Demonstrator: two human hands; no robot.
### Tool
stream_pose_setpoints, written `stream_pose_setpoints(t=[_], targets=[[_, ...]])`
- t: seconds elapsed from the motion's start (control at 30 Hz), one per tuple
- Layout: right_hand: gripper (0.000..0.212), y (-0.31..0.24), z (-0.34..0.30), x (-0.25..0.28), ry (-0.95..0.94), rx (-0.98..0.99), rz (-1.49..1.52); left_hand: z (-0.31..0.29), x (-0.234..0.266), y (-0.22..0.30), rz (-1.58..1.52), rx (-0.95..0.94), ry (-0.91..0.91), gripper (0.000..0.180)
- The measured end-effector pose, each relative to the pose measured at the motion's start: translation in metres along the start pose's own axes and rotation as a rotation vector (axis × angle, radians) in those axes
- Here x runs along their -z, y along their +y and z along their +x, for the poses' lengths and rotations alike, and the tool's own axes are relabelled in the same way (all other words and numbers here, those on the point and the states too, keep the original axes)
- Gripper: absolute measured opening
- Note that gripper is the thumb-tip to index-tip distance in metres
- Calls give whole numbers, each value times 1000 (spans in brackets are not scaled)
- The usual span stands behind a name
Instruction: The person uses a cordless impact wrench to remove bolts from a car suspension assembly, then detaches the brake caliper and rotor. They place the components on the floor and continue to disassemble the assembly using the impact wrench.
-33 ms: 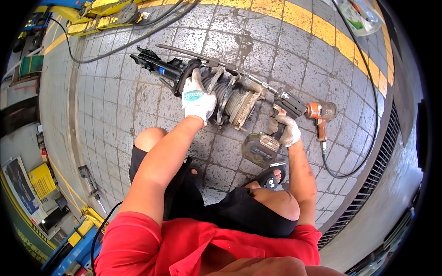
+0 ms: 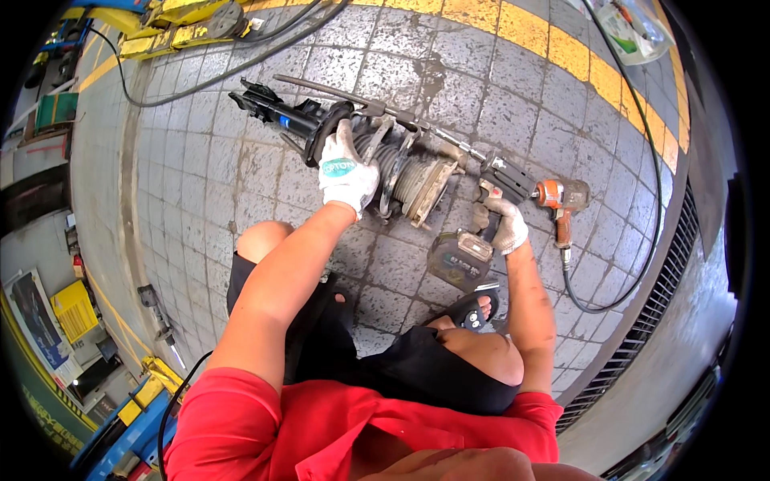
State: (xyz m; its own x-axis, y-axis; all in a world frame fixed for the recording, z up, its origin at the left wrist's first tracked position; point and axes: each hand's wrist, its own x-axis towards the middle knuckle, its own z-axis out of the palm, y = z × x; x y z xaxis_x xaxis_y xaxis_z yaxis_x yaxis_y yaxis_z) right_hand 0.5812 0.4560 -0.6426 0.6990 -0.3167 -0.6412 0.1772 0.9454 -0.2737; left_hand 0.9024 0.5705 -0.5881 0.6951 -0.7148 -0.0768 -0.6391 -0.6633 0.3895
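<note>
A black strut [image 2: 298,123] with a coil spring [image 2: 387,166] lies slantwise on the tiled floor in front of me. Metal spring-compressor jaws [image 2: 395,175] grip the coils. My left hand [image 2: 346,170], in a white glove, is closed around the spring beside the black round seat. In a dirtier white glove, my right hand [image 2: 507,224] grips the handle of a cordless impact wrench [image 2: 508,178] with a large dark battery [image 2: 459,259]. The wrench's nose meets the compressor's long rod [image 2: 449,139], which runs along the strut's far side. The right fingertips are partly hidden.
An orange air impact wrench [image 2: 563,194] lies on the floor to the right, joined to a black hose [image 2: 651,228]. Yellow lift arms [image 2: 172,36] stand far left. A long-nosed tool [image 2: 160,321] lies at left. A floor grating [image 2: 642,321] runs along the right.
The cordless wrench and my right hand have shifted slightly to the right. My left hand keeps its place on the spring.
</note>
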Motion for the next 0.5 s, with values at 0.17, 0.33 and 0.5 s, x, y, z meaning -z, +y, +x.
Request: stream_pose_setpoints(t=[0.17, 0.33, 0.5], targets=[[11, -5, 18, 7, 35, -158, 59, -7, -6, -14, -81, -99, 67, 63], [8, -4, 21, 4, -32, -140, 44, -4, 10, -4, 83, -94, -68, 28], [11, -10, 11, -15, -60, -145, 65, -5, 7, -10, 125, -74, -106, 31]])
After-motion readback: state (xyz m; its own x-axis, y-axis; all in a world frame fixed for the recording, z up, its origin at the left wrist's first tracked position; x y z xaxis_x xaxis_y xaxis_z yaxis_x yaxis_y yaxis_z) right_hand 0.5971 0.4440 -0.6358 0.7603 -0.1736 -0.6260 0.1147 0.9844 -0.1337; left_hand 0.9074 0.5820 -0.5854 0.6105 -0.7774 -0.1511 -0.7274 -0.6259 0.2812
